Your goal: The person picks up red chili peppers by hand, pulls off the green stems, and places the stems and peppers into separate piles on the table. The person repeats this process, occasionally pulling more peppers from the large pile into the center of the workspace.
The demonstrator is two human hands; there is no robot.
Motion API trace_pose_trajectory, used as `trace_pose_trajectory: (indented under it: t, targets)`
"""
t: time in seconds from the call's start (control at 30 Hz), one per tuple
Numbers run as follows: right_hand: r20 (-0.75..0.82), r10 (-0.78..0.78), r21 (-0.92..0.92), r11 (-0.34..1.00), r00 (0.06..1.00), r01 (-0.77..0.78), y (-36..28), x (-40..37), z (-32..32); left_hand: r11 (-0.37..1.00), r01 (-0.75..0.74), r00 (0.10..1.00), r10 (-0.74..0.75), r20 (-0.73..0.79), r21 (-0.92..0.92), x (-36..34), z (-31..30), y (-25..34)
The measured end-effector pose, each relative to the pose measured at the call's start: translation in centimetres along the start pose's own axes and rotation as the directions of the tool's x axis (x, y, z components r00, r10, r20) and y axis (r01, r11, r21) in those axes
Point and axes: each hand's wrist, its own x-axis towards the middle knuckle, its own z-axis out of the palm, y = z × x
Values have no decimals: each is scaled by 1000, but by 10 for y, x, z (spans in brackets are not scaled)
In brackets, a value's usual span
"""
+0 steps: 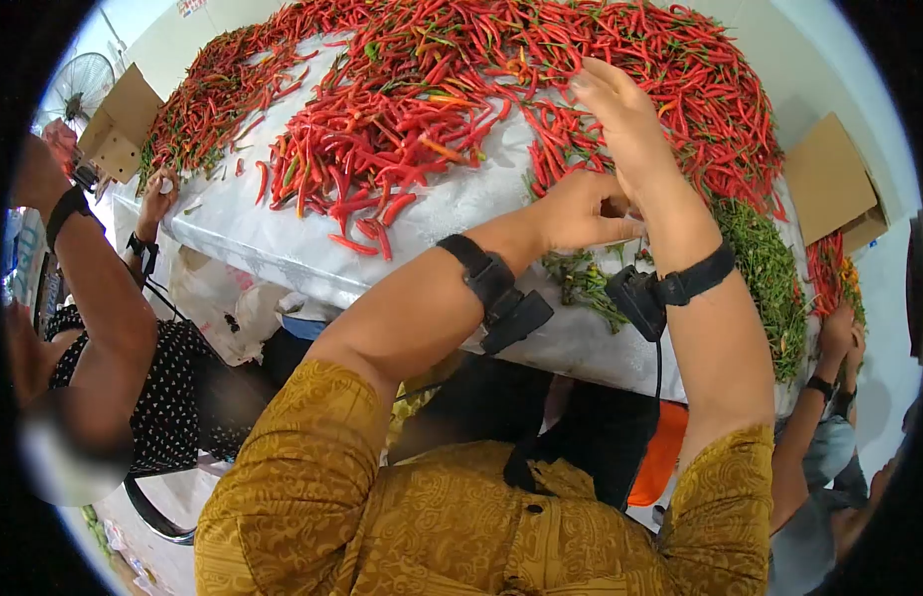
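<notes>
Your right hand (620, 114) hangs over the red chillies (690, 84) at one o'clock, fingers stretched out; your left hand (586, 214) curls at its seven o'clock, grip hidden, so I can't tell what it holds. Probably best to take few chillies at once, keeping the green bits (586, 283), six o'clock from your left, separate

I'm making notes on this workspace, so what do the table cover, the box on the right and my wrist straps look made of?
Table cover: probably plastic sheeting or coated cloth, slightly glossy; pale, with soft highlights and creases.
Box: likely cardboard, matte; plain brown, with a stiff raised flap.
Wrist straps: seemingly fabric webbing, dull black; they bend closely, though no weave is clear.
</notes>
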Motion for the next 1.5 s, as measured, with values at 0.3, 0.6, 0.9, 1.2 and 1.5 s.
trace_pose_trajectory:
  t: [0.3, 0.6, 0.9, 1.2, 1.5]
  targets:
    - [-96, -498, -642, 693, 862, 329, 25, -8, -35, 853, 160, 985, -108, 134, -497, 4, 3, 2]
    - [-2, -608, -770, 508, 794, 387, 27, -22, -45, 546, 232, 972, -154, 176, -805, 5, 7, 2]
    - [-150, -529, -739, 621, 835, 261, 40, -32, -86, 399, 71, 974, -227, -23, -914, 10, -17, 1]
    - [-169, 187, 589, 806, 968, -53, 63, -51, -120, 933, 265, 964, -266, -32, 243, -1, -34, 17]
    - [-116, 176, 630, 774, 978, -65, 66, -52, -109, 705, -96, 963, -112, 244, 702, -6, -33, 4]
